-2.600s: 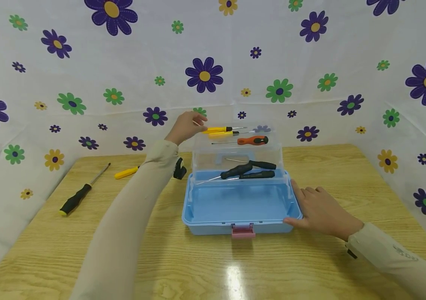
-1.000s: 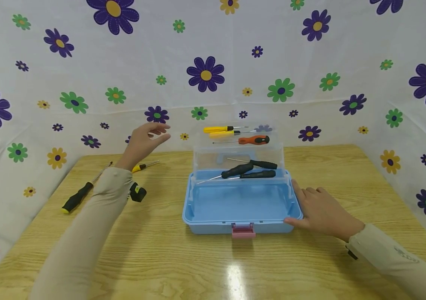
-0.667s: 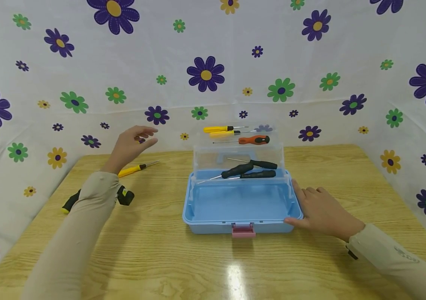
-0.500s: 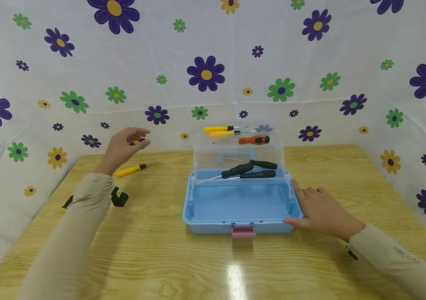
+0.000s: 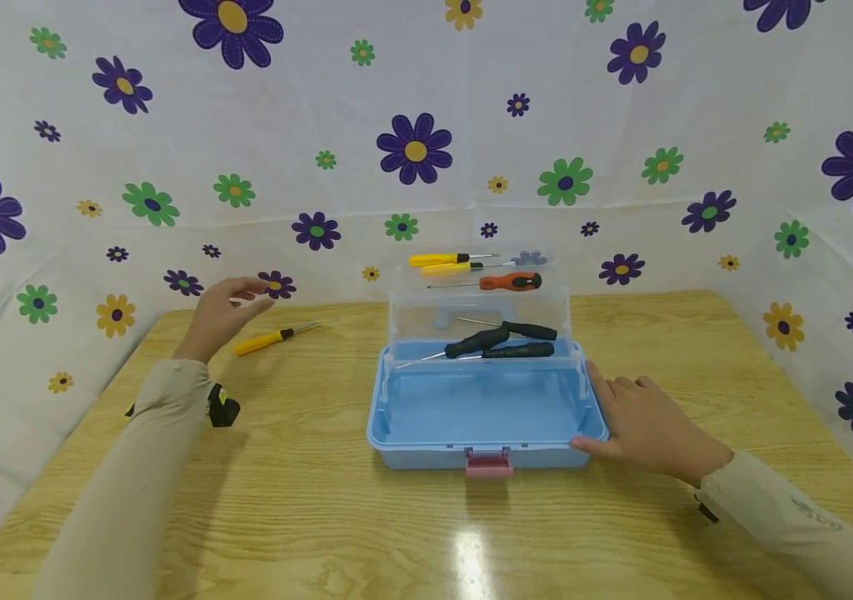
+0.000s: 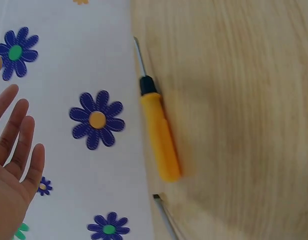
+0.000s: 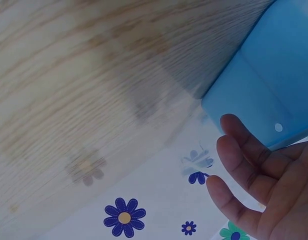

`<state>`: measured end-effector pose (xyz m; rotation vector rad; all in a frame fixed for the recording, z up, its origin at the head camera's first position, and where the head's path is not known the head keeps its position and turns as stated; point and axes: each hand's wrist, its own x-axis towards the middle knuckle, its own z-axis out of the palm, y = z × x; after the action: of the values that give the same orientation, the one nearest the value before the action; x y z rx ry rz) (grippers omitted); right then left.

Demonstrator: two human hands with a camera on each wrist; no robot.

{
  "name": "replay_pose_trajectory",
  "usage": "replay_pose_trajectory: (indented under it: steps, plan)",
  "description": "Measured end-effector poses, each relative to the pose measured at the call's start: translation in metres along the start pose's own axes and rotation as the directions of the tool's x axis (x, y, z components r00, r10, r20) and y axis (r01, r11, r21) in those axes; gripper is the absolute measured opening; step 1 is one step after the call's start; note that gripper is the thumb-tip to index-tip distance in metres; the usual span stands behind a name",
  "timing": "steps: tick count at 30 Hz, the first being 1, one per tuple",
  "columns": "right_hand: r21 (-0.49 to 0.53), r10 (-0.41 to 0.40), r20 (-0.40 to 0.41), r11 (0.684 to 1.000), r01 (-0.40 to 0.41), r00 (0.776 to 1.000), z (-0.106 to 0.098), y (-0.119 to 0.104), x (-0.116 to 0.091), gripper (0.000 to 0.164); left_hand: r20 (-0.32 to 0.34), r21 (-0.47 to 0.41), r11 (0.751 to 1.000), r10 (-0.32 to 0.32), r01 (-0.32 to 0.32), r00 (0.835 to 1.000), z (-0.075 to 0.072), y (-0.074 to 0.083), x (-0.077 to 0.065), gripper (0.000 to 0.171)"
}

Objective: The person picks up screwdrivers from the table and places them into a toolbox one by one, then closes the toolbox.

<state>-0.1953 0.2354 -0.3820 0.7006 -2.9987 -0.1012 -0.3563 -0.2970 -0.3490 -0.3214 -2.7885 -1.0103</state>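
Observation:
My left hand (image 5: 220, 317), fingers apart and holding nothing, hovers just above and left of a yellow-handled screwdriver (image 5: 261, 341) on the table. The left wrist view shows that screwdriver's handle (image 6: 161, 140) and, below it, the metal shaft (image 6: 166, 220) of another. My left sleeve hides most of that other screwdriver in the head view. At the blue toolbox (image 5: 488, 457), my right hand (image 5: 644, 429) rests against the front right corner, thumb on the rim and index finger along the side. Its remaining fingers (image 7: 231, 200) are loosely bent beside the blue wall.
The toolbox stands with its clear trays raised. Three black screwdrivers (image 5: 518, 351) lie in the lower tray; two yellow ones (image 5: 437, 260) and an orange one (image 5: 511, 282) lie higher. A pink latch (image 5: 490, 463) hangs in front. Flowered cloth (image 5: 426, 108) rises behind the wooden table (image 5: 321, 517).
My left hand has left the yellow screwdrivers in the upper tray and moved left and down across the table, hand empty. The right hand stays at the toolbox corner.

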Motion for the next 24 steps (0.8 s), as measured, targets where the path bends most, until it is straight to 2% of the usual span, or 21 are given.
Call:
replay_pose_trajectory:
  steps: [9, 19, 24]
  plan:
    - [0.006, 0.005, -0.008, 1.000, -0.005, 1.000, 0.003, 0.000, -0.001, 0.104, 0.065, 0.010, 0.997, -0.083, 0.082, 0.994, 0.005, -0.030, -0.003, 0.052]
    - [-0.007, -0.003, -0.015, 1.000, 0.003, 1.000, 0.003, 0.001, 0.000, 0.105, 0.049, -0.001, 0.992, -0.125, 0.125, 0.991, 0.011, -0.053, -0.008, 0.056]
    - [0.002, 0.005, -0.009, 1.000, -0.005, 1.000, 0.003, 0.001, 0.000, 0.105, 0.066, -0.002, 0.987, -0.161, 0.161, 0.985, 0.013, -0.061, -0.009, 0.062]
